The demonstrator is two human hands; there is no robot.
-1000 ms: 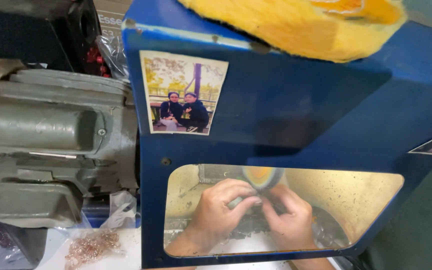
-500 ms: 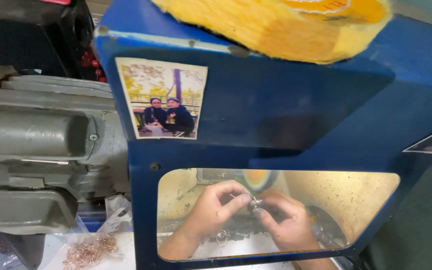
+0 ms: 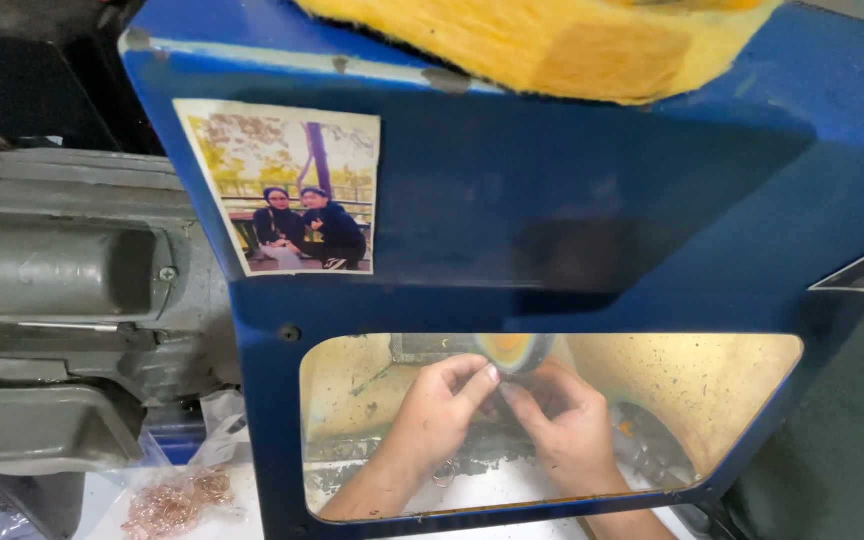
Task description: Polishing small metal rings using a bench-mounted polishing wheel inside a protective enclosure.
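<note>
Dim overall; warm light inside window (image 3: pixel 652 400); soft sheen on blue hood (image 3: pixel 572 230); hands (image 3: pixel 497 420) slightly blurred, perhaps by dirty pane.

L hand (image 3: pixel 439 413) + R hand (image 3: pixel 569 428) both in frame, low centre, forearms coming up from bottom edge. Hands close together, fingertips nearly meeting. L: fingers curled, thumb + index pinched, tips pointing up-right. R: knuckles up, fingers bent inward toward L. Wrists roughly level, both palms angled in. Grip contents too small to tell.
</note>
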